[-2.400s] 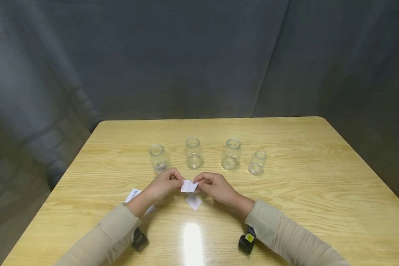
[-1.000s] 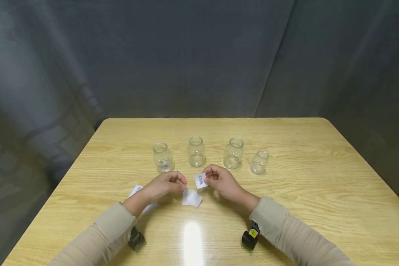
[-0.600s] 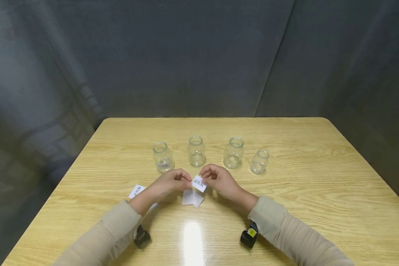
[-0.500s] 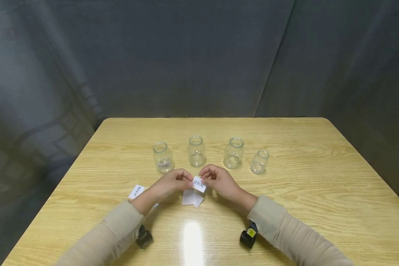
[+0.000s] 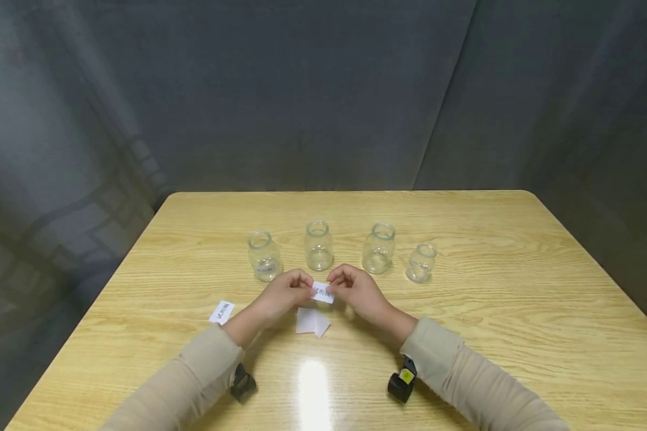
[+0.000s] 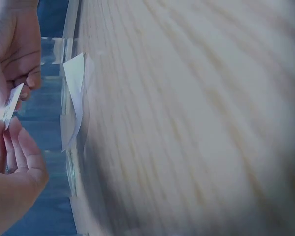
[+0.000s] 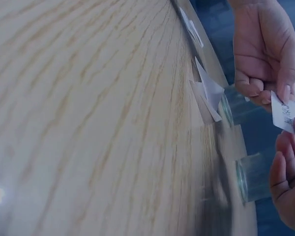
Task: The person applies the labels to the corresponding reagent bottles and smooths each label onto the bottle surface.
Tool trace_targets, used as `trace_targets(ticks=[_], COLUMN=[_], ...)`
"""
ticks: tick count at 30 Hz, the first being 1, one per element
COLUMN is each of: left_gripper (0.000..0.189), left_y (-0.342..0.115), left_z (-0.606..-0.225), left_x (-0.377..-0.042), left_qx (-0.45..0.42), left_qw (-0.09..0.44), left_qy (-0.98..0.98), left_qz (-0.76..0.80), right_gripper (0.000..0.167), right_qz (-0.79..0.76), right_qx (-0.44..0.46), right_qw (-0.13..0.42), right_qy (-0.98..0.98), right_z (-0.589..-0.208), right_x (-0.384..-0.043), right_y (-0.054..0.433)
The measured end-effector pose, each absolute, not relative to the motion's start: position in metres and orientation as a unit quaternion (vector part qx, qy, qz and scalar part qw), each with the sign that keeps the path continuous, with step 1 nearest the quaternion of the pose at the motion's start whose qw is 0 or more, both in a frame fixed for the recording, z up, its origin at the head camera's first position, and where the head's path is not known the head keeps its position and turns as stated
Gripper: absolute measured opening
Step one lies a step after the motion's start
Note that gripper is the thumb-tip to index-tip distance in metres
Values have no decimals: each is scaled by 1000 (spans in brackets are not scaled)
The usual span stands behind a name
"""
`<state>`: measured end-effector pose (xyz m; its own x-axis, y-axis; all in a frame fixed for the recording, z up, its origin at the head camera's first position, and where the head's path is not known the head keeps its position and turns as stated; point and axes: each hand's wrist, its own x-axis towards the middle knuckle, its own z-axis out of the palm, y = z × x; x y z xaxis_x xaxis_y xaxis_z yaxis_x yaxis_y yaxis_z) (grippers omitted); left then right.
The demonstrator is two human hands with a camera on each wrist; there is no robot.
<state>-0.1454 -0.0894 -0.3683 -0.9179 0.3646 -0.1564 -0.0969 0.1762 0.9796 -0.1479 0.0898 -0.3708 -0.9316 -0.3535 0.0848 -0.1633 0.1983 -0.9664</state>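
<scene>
A label point(image 5: 322, 293), likely light, easily creased and best edge-held, is pinched by left hand point(image 5: 281, 295) at nine o'clock, right hand point(image 5: 360, 297) at three.

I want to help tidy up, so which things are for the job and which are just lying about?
Seems part of the job:
left hand, right hand
held label, pinched by both
loose label, with writing too
four glass jars

Probably just lying about:
blank-looking papers, maybe scraps

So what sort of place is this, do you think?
Probably a makeshift recording space, though I can't be sure: there's a dark backdrop behind a wood-grain table, plus black wrist-worn devices.
</scene>
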Motion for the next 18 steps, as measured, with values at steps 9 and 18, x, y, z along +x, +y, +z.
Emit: trace_targets(ticks=[9,18], left_gripper=[10,8], left_y=[-82,-74], left_z=[-374,-373], left_x=[-152,-159], left_qx=[34,-10], left_qw=[137,101], left_qy=[747,742], left_qz=[649,662], right_gripper=[10,11], right_qz=[-637,-645], right_qx=[-68,2], right_qw=[74,73], right_qy=[764,760], right_z=[-376,-379], right_x=[-155,-164], right_y=[87,83])
